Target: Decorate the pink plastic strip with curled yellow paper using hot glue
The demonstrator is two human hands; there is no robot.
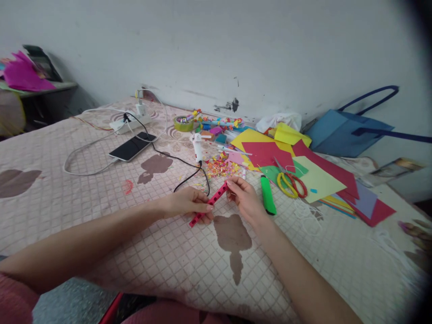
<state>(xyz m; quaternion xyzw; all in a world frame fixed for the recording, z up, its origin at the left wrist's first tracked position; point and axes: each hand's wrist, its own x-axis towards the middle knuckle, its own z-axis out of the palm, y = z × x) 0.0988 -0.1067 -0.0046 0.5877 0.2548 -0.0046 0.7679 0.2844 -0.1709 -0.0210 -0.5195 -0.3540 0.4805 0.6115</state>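
Observation:
Both my hands hold a narrow red paper strip with a row of holes (216, 196) just above the quilted bed cover (162, 252). My left hand (189, 202) pinches the lower part of the strip, fingers closed. My right hand (243, 197) pinches its upper end near the fingertips. A green marker (267, 195) lies just right of my right hand. Yellow and red scissors (290, 183) rest on coloured paper sheets (303, 171) beyond it.
A white glue gun (197, 147) with a black cord stands behind the hands amid paper scraps (219, 167). A phone (132, 146) and power strip (130, 122) lie at the left. A blue bag (351, 130) leans on the wall at the right.

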